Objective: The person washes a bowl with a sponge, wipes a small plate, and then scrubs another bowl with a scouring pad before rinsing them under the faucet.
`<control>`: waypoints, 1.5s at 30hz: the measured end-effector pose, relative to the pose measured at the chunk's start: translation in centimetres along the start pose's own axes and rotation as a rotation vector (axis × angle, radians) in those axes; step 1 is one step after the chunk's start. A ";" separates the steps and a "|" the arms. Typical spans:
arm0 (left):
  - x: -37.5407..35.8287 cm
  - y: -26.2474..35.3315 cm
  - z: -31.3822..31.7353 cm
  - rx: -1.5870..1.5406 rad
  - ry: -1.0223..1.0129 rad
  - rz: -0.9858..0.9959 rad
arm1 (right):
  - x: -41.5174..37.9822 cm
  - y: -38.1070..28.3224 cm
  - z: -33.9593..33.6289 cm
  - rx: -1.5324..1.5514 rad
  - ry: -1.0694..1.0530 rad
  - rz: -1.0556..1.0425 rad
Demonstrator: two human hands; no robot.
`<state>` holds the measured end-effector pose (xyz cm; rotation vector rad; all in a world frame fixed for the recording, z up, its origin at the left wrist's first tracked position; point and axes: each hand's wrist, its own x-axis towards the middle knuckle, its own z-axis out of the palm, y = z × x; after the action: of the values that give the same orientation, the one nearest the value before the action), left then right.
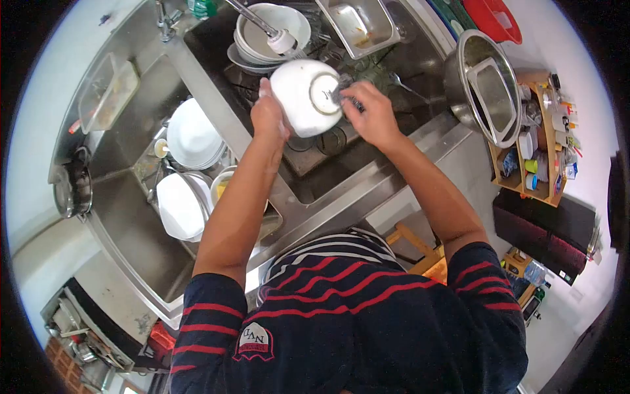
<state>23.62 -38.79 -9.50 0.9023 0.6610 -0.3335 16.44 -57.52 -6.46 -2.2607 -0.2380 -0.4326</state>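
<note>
A white bowl (295, 98) is tilted with its underside and foot ring facing the camera, above the right-hand sink basin. My left hand (268, 115) grips its left side, with whitish suds on the skin. Pinched in my right hand (372, 115) is a dark metallic scrubber (342, 94), which touches the bowl near the foot ring. A faucet with a white nozzle (282, 42) points down just above the bowl. Behind it, more white bowls (289, 20) are stacked in the basin.
Stacked white plates (191, 134) and octagonal dishes (180, 207) occupy the left basin (131, 230). A rectangular metal pan (364, 29) lies at the right basin's back. A large steel bowl (462, 82) stands at the right edge. A plastic container (108, 95) sits at the back left.
</note>
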 end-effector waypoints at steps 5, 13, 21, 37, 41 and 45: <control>1.0 -0.2 -1.1 0.536 0.190 0.022 | 4.9 0.8 1.5 -0.006 0.312 0.209; 3.3 -4.0 -4.2 1.504 -0.073 0.548 | 11.6 9.1 8.3 0.034 -0.278 0.564; 0.2 -2.2 -2.0 1.030 0.072 0.430 | 12.7 7.3 6.9 -0.001 -0.279 0.533; -0.5 -1.7 -0.6 0.492 0.209 0.249 | 28.8 -21.2 20.6 0.143 -0.222 -0.759; 5.9 -9.2 -3.4 1.125 0.029 1.048 | 29.6 -23.4 23.1 0.166 -0.130 -0.667; 1.5 -3.0 -1.1 0.594 0.069 0.346 | 23.9 -18.1 14.3 0.173 0.331 -0.536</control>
<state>22.75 -39.68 -12.81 1.5776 0.4578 -0.1866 36.30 -34.07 6.31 -1.8996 -0.6845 -1.0130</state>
